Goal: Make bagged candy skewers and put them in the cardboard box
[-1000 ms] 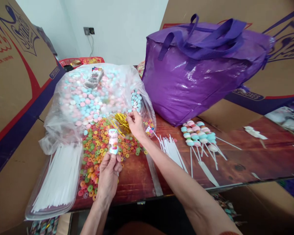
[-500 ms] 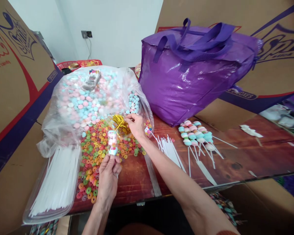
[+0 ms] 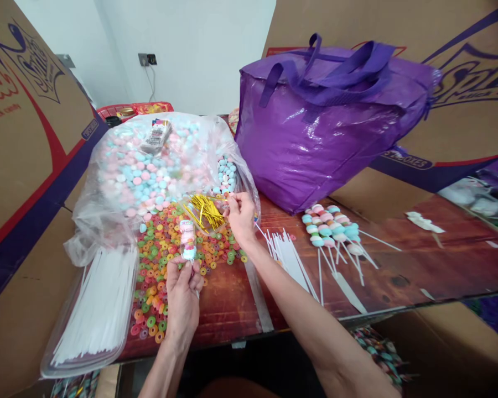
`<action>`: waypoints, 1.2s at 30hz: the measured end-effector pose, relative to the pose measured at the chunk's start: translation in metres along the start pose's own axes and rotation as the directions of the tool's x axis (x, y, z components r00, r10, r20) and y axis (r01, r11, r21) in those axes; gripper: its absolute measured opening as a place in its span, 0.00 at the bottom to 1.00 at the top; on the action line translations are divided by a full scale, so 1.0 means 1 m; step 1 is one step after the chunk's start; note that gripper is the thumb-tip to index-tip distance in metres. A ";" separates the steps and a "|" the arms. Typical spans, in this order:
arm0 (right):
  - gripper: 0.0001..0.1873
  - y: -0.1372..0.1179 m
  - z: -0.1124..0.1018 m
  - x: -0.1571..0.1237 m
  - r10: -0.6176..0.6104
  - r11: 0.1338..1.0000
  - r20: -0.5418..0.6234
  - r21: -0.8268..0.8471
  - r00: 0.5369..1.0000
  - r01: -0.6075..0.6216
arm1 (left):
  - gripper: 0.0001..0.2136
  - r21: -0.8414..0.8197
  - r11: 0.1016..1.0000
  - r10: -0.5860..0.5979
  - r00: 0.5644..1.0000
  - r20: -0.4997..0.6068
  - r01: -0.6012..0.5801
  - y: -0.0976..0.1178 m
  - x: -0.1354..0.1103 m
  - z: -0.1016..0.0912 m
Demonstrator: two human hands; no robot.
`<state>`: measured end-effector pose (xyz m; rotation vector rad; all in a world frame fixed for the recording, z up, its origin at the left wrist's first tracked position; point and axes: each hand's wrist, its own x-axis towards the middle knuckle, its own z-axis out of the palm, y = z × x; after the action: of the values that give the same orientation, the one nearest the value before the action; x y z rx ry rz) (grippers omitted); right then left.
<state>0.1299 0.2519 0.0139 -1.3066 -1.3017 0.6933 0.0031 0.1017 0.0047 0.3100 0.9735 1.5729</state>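
Observation:
My left hand (image 3: 183, 290) is closed around the lower end of a marshmallow candy stick (image 3: 188, 239), held upright in a clear printed wrapper above the ring candies (image 3: 151, 276). To its right, my right hand (image 3: 241, 220) pinches what looks like one thin gold twist tie (image 3: 221, 199) between thumb and fingers. A bundle of gold twist ties (image 3: 207, 212) lies in clear plastic just left of that hand. Behind both hands spreads a large clear bag of pink, blue and white marshmallows (image 3: 139, 177), with a stack of small printed wrappers (image 3: 155, 137) on top.
White sticks (image 3: 93, 309) fill a clear tray at the left, and more white sticks (image 3: 289, 260) lie right of my right forearm. Several marshmallow skewers (image 3: 332, 226) rest farther right. A purple bag (image 3: 315, 132) stands behind, between big cardboard boxes (image 3: 29, 138).
My right hand has drawn back to the right from the gold bundle, now with a thin gold strip in its fingers. My left hand and the wrapped candy stick have shifted slightly left.

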 end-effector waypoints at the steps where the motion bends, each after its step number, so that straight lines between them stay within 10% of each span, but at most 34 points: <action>1: 0.07 -0.004 -0.005 -0.008 0.057 0.992 -0.017 0.117 0.998 -0.055 | 0.16 -0.006 1.000 0.000 1.000 0.010 0.000 0.000 0.001 0.001; 5: 0.08 -0.022 -0.026 -0.063 0.197 0.886 0.119 0.403 0.973 -0.229 | 0.16 -0.018 0.999 -0.027 0.996 0.089 0.029 -0.002 0.004 0.009; 12: 0.03 -0.015 -0.042 -0.141 0.114 0.974 0.008 0.197 0.993 -0.113 | 0.15 0.097 0.990 -0.123 0.974 0.188 0.106 -0.015 -0.008 0.024; 28: 0.08 -0.005 -0.062 -0.152 0.193 0.954 0.140 0.203 0.971 -0.219 | 0.18 0.252 0.964 -0.133 0.972 0.194 0.082 -0.036 -0.018 0.034; 36: 0.07 -0.015 -0.084 -0.144 0.068 0.907 0.342 0.369 0.937 -0.200 | 0.22 0.181 0.844 -0.537 0.786 0.305 0.506 -0.005 -0.027 0.040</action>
<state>0.1721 0.0899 0.0048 -0.9775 -1.2437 1.2459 0.0408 0.0929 0.0339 0.3308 0.7658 0.9246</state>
